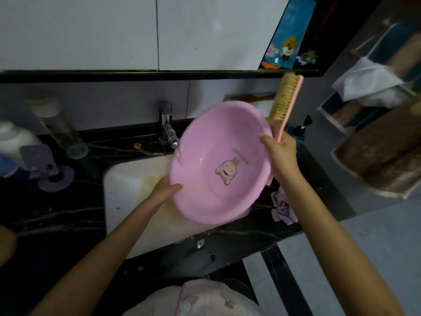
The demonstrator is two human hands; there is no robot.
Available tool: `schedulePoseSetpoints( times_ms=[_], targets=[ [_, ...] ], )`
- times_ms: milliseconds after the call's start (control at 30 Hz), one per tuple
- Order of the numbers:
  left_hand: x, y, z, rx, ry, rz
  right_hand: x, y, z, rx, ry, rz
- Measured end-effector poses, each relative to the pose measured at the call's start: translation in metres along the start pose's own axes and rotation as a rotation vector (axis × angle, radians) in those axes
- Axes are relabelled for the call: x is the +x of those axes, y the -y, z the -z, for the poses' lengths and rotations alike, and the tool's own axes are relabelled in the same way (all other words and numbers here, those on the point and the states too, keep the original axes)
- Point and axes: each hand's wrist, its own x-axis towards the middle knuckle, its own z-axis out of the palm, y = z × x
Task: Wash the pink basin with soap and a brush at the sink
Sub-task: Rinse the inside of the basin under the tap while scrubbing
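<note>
The tap (pixel 168 131) runs, and its thin stream lands on the inner left wall of the basin (pixel 218 165), which hangs tilted above the sink (pixel 127 179) with its mouth toward the camera. The left hand (pixel 166 188) grasps the near-left rim, thumb inside. The right hand (pixel 280 151) clamps the right rim with its thumb over the edge, and the same grasp pins the handle of the brush (pixel 287 99) against the basin's outside. The bristles stick up past the rim, clear of the plastic.

This looks like wetting or rinsing. To do it well, I would turn the basin by its rim so the stream sweeps the whole inner wall, with the low edge over the sink so runoff falls there. Before any scrubbing, the right hand must free the brush while the left bears the basin alone, and wet plastic may slip.

At far left a white bottle (pixel 13 137) and a clear tumbler (pixel 61 131) stand on the counter; I cannot tell what they hold. The sink floor is stained yellowish, with no standing water in view. The basin shows no suds or pooled water, only a cartoon print. To the right stands a dark pump bottle (pixel 300 131), perhaps the soap.
</note>
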Motion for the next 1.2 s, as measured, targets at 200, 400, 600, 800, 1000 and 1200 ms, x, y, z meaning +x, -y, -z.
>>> schedulePoseSetpoints(
  times_ms=[200,400,600,800,1000,1200],
  targets=[
    [-0.014,0.018,0.029,-0.165,-0.121,0.062,-0.008,-0.051,0.003,0.176,0.0,-0.215],
    [-0.032,0.006,0.064,-0.165,-0.371,-0.073,0.003,-0.12,0.004,-0.5,0.302,-0.064],
    [-0.049,-0.02,0.087,0.051,-0.479,-0.355,0.017,-0.136,-0.026,-1.172,0.834,0.169],
    [-0.04,-0.046,0.097,0.29,-0.467,-0.353,0.036,-0.142,-0.094,-0.83,0.937,-0.171],
    [-0.015,-0.084,0.093,0.568,-0.463,-0.244,0.093,-0.121,-0.146,-1.098,0.848,0.52],
    [-0.005,-0.102,0.089,0.66,-0.449,-0.176,0.1,-0.147,-0.148,-1.248,1.191,0.177]
  ],
)
